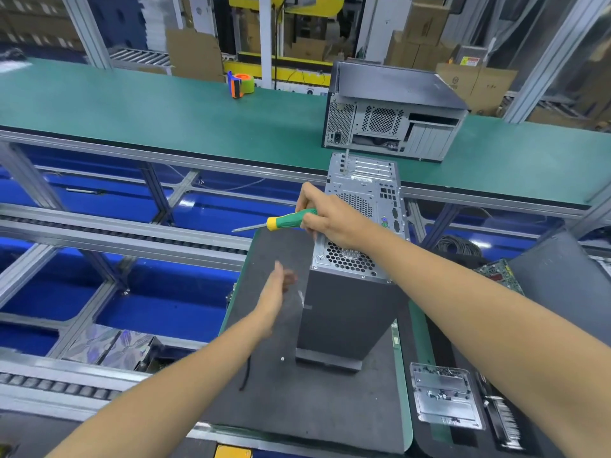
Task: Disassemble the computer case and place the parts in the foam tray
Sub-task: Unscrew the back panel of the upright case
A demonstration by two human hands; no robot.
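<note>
My right grip (325, 214) clamps the screwdriver (279, 221) above the case (344, 292); my left grip (276, 289), fingers apart, hovers beside it. Steady the case before seating the tip squarely.

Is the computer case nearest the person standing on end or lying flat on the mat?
On end. The computer case stands front-down on the dark mat, its perforated rear panel facing up.
</note>
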